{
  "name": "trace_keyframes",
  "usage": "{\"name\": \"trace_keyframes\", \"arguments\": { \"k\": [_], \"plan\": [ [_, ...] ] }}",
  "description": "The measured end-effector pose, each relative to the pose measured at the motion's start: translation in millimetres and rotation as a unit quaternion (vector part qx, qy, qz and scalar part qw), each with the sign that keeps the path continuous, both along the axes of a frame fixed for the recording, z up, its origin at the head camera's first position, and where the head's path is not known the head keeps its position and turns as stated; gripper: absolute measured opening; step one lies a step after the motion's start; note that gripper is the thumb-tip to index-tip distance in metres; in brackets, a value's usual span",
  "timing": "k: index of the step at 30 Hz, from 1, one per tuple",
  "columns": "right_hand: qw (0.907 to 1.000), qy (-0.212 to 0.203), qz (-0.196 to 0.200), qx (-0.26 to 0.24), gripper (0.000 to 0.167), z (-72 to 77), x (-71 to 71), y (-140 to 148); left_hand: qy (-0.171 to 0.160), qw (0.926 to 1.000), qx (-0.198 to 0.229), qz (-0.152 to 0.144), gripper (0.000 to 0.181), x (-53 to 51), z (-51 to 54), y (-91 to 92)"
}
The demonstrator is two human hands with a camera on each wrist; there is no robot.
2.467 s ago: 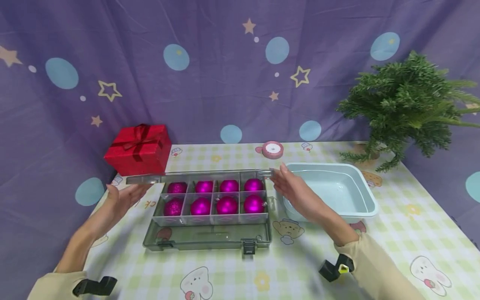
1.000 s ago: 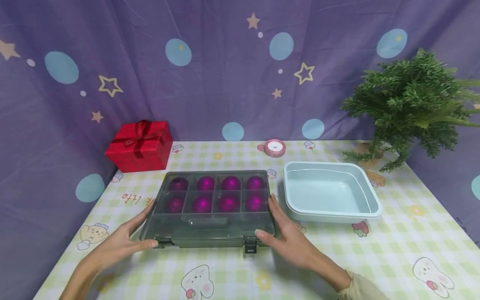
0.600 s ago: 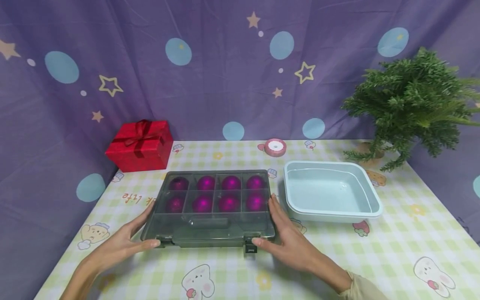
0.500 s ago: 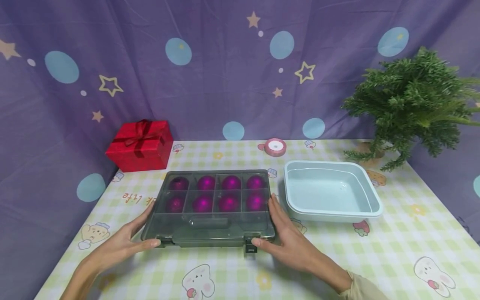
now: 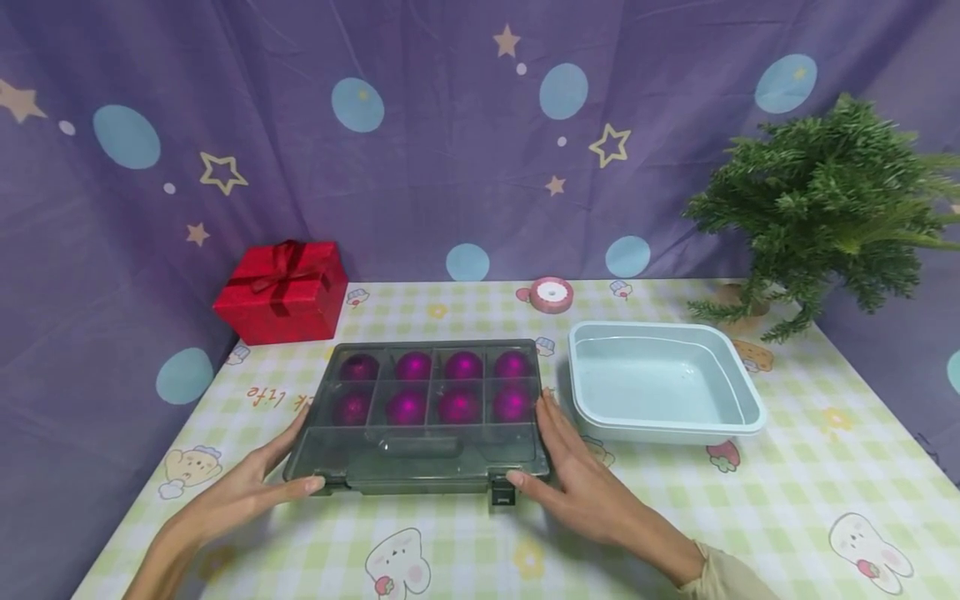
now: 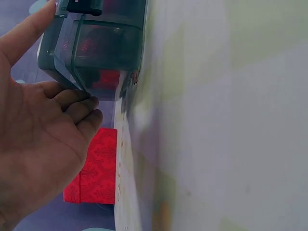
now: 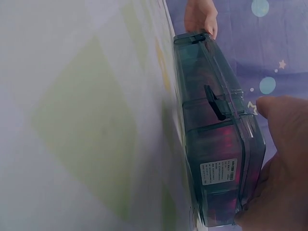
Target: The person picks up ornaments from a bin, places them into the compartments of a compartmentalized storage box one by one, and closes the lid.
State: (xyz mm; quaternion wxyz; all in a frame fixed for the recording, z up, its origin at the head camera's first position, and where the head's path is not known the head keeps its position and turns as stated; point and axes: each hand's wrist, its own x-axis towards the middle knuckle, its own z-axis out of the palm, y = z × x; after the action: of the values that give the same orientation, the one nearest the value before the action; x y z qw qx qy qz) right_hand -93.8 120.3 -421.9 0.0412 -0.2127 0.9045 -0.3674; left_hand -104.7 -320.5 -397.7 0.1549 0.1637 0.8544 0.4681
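A smoky clear plastic compartment box (image 5: 416, 417) lies on the table with its lid down. Under the lid, several magenta Christmas baubles (image 5: 405, 407) sit in two rows of cells. My left hand (image 5: 232, 496) holds the box's left front corner, its thumb by the left latch and its fingers along the side; the left wrist view shows these fingers bent against the wall. My right hand (image 5: 588, 487) grips the right front corner, thumb on the lid edge by the right latch (image 5: 502, 492). That latch sticks outward in the right wrist view (image 7: 215, 103).
Right of the box stands a pale blue basin (image 5: 667, 429). At the back are a red gift box (image 5: 281, 296), a pink ribbon roll (image 5: 551, 296) and, far right, a small artificial Christmas tree (image 5: 817, 208). A checked cloth (image 5: 637, 517) covers the table; a purple curtain (image 5: 420, 200) hangs behind.
The lid, raised at first, has come down over the baubles. Both hands have moved from the lid's ends to the box's front corners. They have barely moved in the last second.
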Motion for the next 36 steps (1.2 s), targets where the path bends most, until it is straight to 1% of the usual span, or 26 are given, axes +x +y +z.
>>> {"name": "trace_keyframes", "arguments": {
  "k": [3, 7, 10, 13, 19, 23, 26, 30, 32, 34, 36],
  "plan": [
    [1.0, 0.005, 0.0, 0.002, 0.1, 0.2, 0.1, 0, 0.007, 0.9999, 0.008, -0.003, 0.091, 0.9, -1.3, 0.3],
    [1.0, 0.008, -0.001, 0.001, 0.1, 0.3, 0.0, -1, 0.002, 0.9999, 0.015, -0.002, 0.091, 2.0, -1.3, 0.9],
    [0.9999, 0.011, -0.003, 0.002, 0.1, -0.2, 0.0, -1, -0.009, 0.9998, 0.017, 0.0, 0.092, 1.9, -0.4, 2.3],
    [0.9999, 0.013, -0.005, 0.003, 0.1, -0.4, 0.0, 0, -0.016, 0.9998, 0.011, 0.003, 0.093, 0.9, -0.1, 3.8],
    [0.9999, 0.013, -0.005, 0.004, 0.099, 0.7, 0.4, 0, -0.032, 0.9992, -0.017, 0.016, 0.098, -1.1, -1.7, 5.3],
    [0.9999, 0.013, -0.006, 0.006, 0.1, 1.4, 0.6, 0, -0.04, 0.9989, -0.016, 0.02, 0.098, -1.8, -2.3, 5.8],
    [0.9998, 0.015, -0.006, 0.007, 0.103, 1.2, 0.7, 0, -0.038, 0.9989, -0.017, 0.022, 0.098, -1.4, -2.5, 6.3],
    [0.9998, 0.015, -0.004, 0.009, 0.111, -0.2, 0.8, 0, -0.039, 0.9984, -0.028, 0.029, 0.1, 0.4, -2.8, 7.9],
    [0.9999, 0.012, -0.001, 0.009, 0.115, -0.8, 0.9, 0, -0.05, 0.9975, -0.036, 0.033, 0.102, 1.1, -2.9, 9.1],
    [0.9999, 0.01, 0.003, 0.007, 0.119, -1.4, 1.1, 0, -0.07, 0.9959, -0.044, 0.036, 0.104, 1.4, -3.0, 10.0],
    [0.9999, 0.011, 0.007, 0.007, 0.121, -2.0, 1.1, 0, -0.075, 0.995, -0.053, 0.039, 0.106, 2.1, -3.4, 10.9]
  ]
}}
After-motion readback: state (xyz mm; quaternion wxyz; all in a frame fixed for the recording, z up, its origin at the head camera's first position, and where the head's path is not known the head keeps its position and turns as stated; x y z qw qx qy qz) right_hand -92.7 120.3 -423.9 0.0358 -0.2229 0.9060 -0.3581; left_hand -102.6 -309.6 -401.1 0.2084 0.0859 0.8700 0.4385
